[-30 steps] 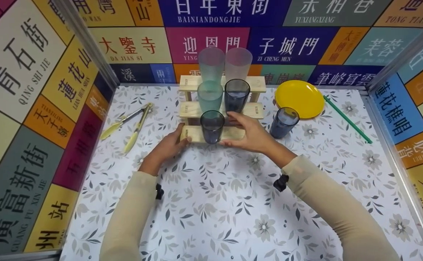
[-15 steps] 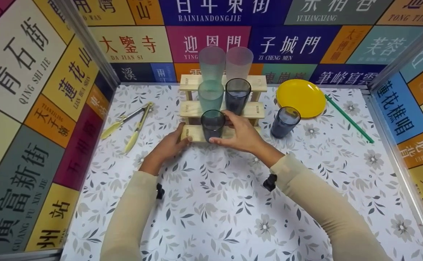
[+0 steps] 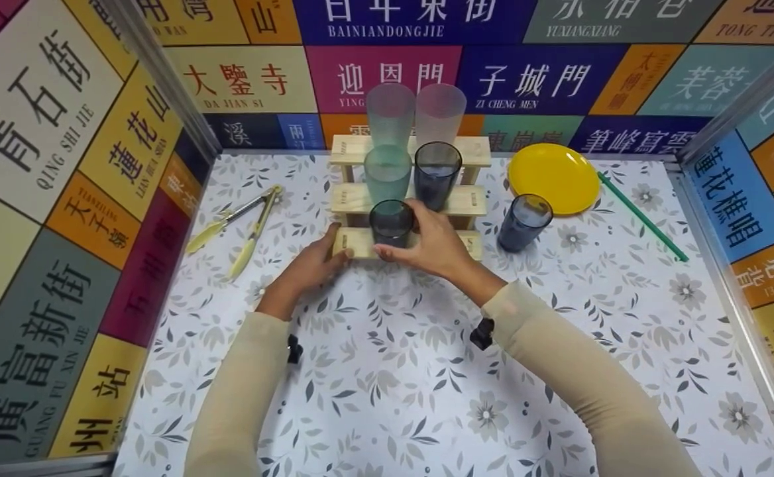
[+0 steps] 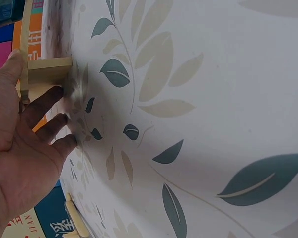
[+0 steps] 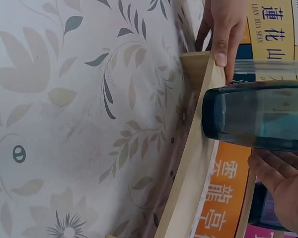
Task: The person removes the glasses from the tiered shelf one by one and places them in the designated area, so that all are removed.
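Observation:
A three-step wooden rack (image 3: 473, 201) stands near the back wall. My left hand (image 3: 307, 268) holds the left end of its lowest board, thumb on top, as the left wrist view also shows. On that board, left of its middle, a dark translucent cup (image 3: 390, 222) stands upright. My right hand (image 3: 437, 245) grips this cup from the right, thumb in front. In the right wrist view the cup's base (image 5: 216, 114) meets the board (image 5: 188, 163). The middle step bears a green cup (image 3: 387, 169) and a dark blue cup (image 3: 437, 175).
Two tall frosted cups (image 3: 390, 116) occupy the top step. Right of the rack are another dark blue cup (image 3: 525, 224), a yellow plate (image 3: 552, 179) and a green straw (image 3: 642, 215). Tongs (image 3: 254, 228) lie to the left. Printed panels (image 3: 387, 26) wall the table.
My right hand has moved left and closer round the cup on the lowest board. That cup's base sits slightly farther back on the board. My left hand keeps its place.

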A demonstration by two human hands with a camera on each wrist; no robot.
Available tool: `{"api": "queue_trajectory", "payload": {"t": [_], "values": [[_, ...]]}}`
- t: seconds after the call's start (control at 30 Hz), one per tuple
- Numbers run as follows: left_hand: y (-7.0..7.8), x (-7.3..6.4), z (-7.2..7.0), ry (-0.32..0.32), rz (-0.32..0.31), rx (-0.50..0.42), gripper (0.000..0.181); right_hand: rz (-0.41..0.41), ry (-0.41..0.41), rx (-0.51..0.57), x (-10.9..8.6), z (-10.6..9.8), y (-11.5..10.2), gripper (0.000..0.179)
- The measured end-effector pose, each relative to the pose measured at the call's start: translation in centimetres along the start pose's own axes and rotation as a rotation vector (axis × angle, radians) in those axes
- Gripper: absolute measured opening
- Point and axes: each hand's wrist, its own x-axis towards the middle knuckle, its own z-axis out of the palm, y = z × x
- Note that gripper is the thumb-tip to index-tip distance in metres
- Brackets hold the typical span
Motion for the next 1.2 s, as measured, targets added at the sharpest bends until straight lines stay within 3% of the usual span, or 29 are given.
{"api": "queue_trajectory", "payload": {"t": [0.63,1.2], "values": [[0.3,0.2,0.1,-0.006,-0.001,0.015,0.083,0.056,0.102,-0.021,0.4,1.1,-0.9,0.094],[-0.1,0.1,0.2,0.000,0.015,0.012,0.085,0.024,0.142,-0.045,0.5,1.7,-1.0,0.089]]}}
